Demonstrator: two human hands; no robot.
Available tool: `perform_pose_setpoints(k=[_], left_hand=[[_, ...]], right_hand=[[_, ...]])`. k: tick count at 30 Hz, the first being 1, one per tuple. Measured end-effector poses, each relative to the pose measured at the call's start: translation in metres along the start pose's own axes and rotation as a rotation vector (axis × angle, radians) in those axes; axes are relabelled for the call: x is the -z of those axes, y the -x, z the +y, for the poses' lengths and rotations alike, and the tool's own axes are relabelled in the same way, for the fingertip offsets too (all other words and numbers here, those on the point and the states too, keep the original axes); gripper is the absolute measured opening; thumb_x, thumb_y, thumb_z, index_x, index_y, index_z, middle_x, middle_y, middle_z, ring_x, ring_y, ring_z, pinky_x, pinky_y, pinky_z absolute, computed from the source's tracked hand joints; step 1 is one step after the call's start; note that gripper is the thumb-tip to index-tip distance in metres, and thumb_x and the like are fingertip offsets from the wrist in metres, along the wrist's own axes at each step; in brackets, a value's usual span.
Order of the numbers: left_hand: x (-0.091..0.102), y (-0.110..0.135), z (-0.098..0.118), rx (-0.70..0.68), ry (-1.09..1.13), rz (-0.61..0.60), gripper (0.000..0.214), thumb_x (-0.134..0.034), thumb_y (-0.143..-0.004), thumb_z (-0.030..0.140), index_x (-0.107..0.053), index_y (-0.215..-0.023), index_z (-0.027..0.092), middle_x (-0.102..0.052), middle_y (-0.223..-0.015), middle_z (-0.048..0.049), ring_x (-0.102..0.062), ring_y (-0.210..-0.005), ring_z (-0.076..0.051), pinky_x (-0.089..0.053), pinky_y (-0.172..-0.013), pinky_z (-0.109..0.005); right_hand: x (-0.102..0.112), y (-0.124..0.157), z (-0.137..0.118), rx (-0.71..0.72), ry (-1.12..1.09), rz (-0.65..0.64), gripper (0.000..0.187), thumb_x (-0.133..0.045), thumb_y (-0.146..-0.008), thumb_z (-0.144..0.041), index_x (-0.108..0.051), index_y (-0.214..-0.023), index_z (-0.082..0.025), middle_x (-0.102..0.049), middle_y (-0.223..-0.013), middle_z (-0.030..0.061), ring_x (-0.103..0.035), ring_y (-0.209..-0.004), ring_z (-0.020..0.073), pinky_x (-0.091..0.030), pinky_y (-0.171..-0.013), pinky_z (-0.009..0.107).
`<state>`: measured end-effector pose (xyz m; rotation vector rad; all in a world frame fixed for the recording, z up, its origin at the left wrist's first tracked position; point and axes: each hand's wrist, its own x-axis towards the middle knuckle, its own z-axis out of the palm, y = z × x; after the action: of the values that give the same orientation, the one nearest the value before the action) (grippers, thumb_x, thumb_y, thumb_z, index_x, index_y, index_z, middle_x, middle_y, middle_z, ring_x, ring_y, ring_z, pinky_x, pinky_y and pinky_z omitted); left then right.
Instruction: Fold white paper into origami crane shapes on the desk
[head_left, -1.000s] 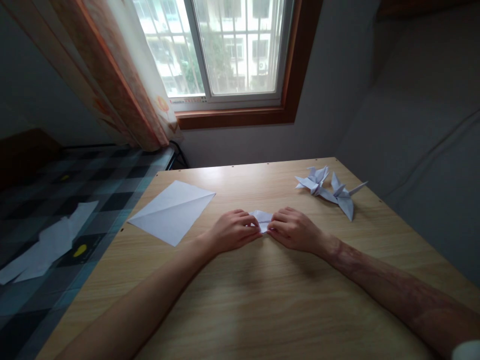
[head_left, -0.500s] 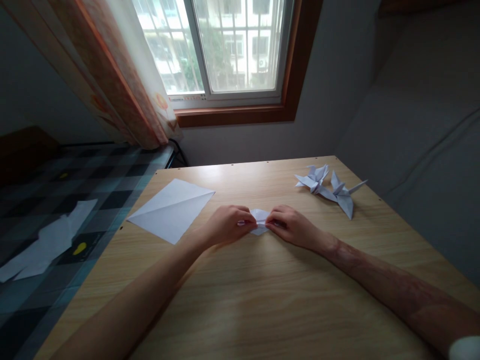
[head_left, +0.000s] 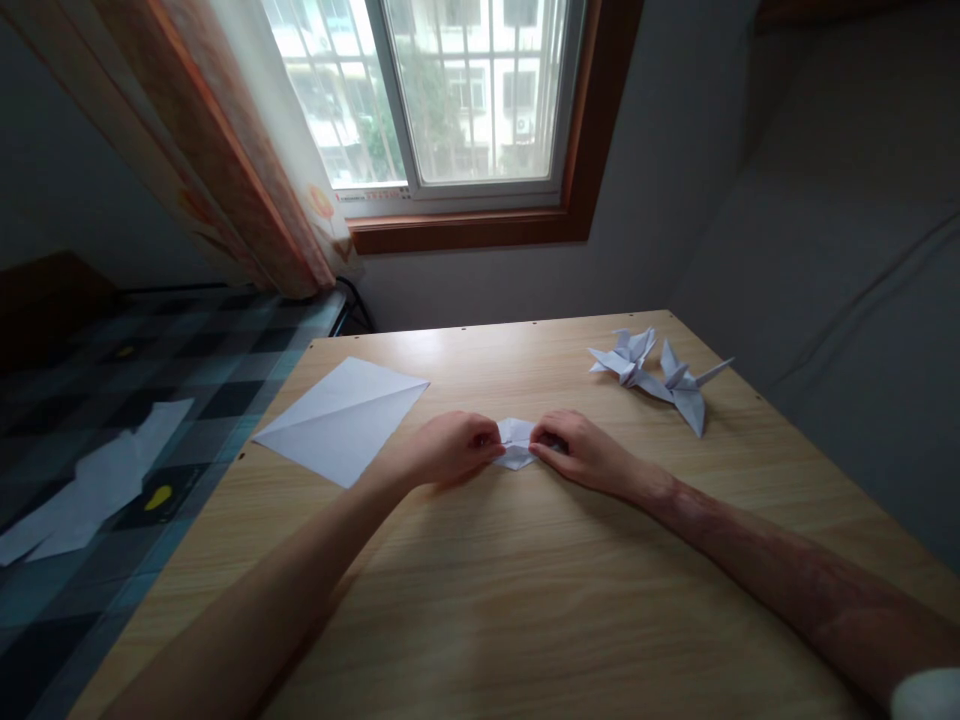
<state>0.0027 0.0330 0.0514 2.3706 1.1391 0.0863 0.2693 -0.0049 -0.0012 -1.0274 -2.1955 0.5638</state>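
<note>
A small piece of folded white paper [head_left: 516, 455] lies on the wooden table between my two hands, its creases running across the middle. My left hand [head_left: 461, 445] pinches its left end between thumb and fingers. On the opposite side, my right hand [head_left: 570, 443] is closed on the right end in the same kind of pinch. The fingers cover both ends of the paper, so only its middle part shows.
Left of my hands lies a creased square sheet [head_left: 345, 415]. Several folded paper cranes [head_left: 682, 385] stand at the table's [head_left: 480, 600] back right. Paper scraps [head_left: 97, 490] rest on the checked bed [head_left: 45, 400] at left. A window [head_left: 480, 100] is behind.
My left hand has shifted slightly left along the folded paper, baring more of its middle. My right hand stays almost in place. The square sheet and the cranes have not moved.
</note>
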Motion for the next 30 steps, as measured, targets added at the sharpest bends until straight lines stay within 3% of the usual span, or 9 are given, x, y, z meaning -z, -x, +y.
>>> perform_pose_setpoints(k=[7, 14, 18, 24, 30], left_hand=[[-0.003, 0.001, 0.013, 0.058, -0.178, 0.027, 0.028, -0.062, -0.101, 0.04, -0.078, -0.087, 0.021, -0.08, -0.093, -0.0067, -0.068, -0.08, -0.021, -0.04, -0.068, -0.03], [-0.004, 0.0, -0.002, -0.06, -0.125, 0.029, 0.023, -0.064, -0.1, 0.036, -0.077, -0.087, 0.022, -0.08, -0.09, -0.004, -0.068, -0.076, -0.02, -0.043, -0.068, -0.029], [-0.005, -0.001, 0.002, -0.04, -0.163, 0.036, 0.026, -0.062, -0.102, 0.036, -0.076, -0.085, 0.022, -0.08, -0.089, -0.0051, -0.069, -0.078, -0.021, -0.044, -0.071, -0.029], [-0.009, -0.001, 0.016, -0.015, -0.241, 0.085, 0.03, -0.063, -0.102, 0.037, -0.072, -0.079, 0.02, -0.077, -0.086, -0.0069, -0.067, -0.077, -0.022, -0.044, -0.073, -0.031], [-0.007, -0.002, 0.002, -0.066, -0.126, 0.081, 0.033, -0.062, -0.103, 0.042, -0.071, -0.079, 0.02, -0.073, -0.077, -0.0022, -0.058, -0.068, -0.017, -0.038, -0.067, -0.029]], right_hand=[[-0.002, 0.0, -0.001, -0.02, 0.021, -0.003, 0.008, -0.073, -0.102, -0.024, -0.071, -0.095, -0.02, -0.075, -0.088, 0.0038, -0.065, -0.082, 0.0206, -0.046, -0.08, 0.034], [-0.002, 0.001, -0.002, -0.008, 0.025, 0.004, 0.012, -0.072, -0.104, -0.028, -0.07, -0.095, -0.02, -0.074, -0.088, 0.0037, -0.065, -0.082, 0.0206, -0.046, -0.081, 0.035], [-0.003, 0.0, -0.004, -0.005, 0.041, 0.008, 0.02, -0.072, -0.104, -0.037, -0.07, -0.093, -0.02, -0.071, -0.084, 0.0028, -0.063, -0.079, 0.0197, -0.045, -0.079, 0.035], [-0.008, -0.001, -0.003, -0.026, 0.065, 0.032, 0.018, -0.076, -0.102, -0.033, -0.069, -0.091, -0.021, -0.07, -0.082, 0.0009, -0.063, -0.079, 0.0193, -0.043, -0.078, 0.033], [-0.009, -0.001, -0.002, -0.029, 0.068, 0.04, 0.016, -0.078, -0.1, -0.028, -0.068, -0.09, -0.021, -0.07, -0.082, 0.0007, -0.062, -0.079, 0.0192, -0.043, -0.079, 0.033]])
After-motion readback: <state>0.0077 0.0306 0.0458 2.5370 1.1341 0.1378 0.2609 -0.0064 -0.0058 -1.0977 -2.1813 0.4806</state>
